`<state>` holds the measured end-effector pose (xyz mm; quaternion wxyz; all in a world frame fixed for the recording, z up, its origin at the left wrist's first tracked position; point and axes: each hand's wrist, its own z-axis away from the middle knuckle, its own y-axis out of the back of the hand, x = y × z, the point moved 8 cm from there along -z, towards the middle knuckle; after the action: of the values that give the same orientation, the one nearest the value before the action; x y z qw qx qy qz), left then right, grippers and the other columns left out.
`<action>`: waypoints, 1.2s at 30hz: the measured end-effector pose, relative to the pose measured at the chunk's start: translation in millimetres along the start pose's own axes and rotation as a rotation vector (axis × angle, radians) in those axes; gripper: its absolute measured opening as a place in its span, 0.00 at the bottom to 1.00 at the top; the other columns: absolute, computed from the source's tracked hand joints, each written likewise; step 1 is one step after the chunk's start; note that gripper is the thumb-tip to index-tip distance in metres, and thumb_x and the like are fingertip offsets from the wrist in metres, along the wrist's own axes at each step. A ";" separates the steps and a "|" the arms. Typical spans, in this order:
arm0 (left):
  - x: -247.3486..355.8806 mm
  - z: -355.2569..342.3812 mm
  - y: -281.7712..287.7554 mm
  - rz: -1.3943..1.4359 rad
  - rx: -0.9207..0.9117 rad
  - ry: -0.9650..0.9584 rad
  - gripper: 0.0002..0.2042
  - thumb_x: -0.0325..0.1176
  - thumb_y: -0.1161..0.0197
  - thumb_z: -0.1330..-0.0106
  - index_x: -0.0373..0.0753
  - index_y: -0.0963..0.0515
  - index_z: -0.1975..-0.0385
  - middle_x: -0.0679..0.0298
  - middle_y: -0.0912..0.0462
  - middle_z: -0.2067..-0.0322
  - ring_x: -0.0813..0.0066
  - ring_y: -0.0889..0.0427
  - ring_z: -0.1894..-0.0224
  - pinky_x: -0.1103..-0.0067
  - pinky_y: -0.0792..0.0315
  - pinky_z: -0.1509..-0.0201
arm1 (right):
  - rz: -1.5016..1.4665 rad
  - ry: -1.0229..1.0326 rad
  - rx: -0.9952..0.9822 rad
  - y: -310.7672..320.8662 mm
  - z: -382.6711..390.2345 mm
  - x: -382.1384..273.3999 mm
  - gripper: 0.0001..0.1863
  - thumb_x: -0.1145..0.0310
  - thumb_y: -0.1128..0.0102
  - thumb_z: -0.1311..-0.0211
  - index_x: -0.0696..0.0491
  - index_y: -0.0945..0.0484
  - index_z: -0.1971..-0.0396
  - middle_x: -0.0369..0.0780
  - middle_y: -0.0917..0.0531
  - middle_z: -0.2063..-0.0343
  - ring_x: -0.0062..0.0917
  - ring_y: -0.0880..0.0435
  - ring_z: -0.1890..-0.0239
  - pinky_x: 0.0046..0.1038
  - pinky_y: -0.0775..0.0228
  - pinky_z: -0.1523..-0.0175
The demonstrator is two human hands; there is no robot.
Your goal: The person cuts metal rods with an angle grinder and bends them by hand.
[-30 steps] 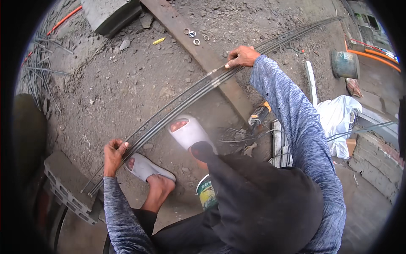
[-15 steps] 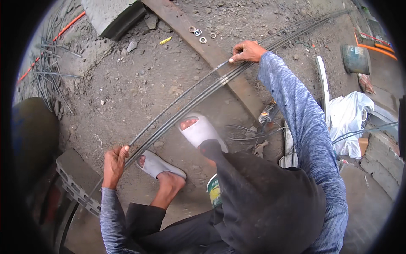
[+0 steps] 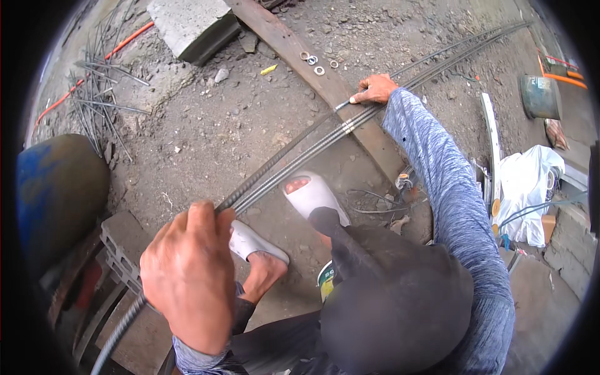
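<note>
My left hand (image 3: 187, 275), large and close, wraps round a ribbed steel rebar (image 3: 269, 166) and lifts it above the others. One end of this bar runs past the hand to the lower left edge. Farther up, my right hand (image 3: 374, 89) pinches the same bar over a wooden plank (image 3: 369, 150), thumb toward the left. Beside and below the raised bar, several more rebars (image 3: 300, 162) lie across the plank in a bundle that narrows toward the far right.
Several metal rings (image 3: 320, 71) lie on and beside the plank. A concrete block (image 3: 187, 25) stands behind it, with loose thin rods (image 3: 94, 106) at left. A blue-stained drum (image 3: 62, 194), a hollow block (image 3: 122, 247), a bucket (image 3: 540, 97) and a white plastic bag (image 3: 528, 197) surround the spot.
My left hand has risen toward the camera, raising its end of the rebar away from the bundle. My right hand still pinches the bar near the plank. The whole view has shifted slightly.
</note>
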<state>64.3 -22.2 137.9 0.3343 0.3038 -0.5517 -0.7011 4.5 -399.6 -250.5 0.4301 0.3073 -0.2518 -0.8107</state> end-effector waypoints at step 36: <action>-399.0 -78.4 -21.8 -0.128 0.876 0.580 0.28 0.40 0.36 0.32 0.29 0.32 0.37 0.41 0.24 0.48 0.50 0.22 0.45 0.62 0.27 0.41 | -0.265 -0.006 0.108 4.7 -1.1 -15.8 0.26 0.43 0.21 0.61 0.52 0.12 0.76 0.44 0.13 0.74 0.36 0.16 0.60 0.37 0.29 0.45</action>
<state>359.9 257.6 123.2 0.2715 0.6295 -0.6581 -0.3111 14.8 -388.7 -243.6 0.3013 0.3581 -0.2535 -0.8466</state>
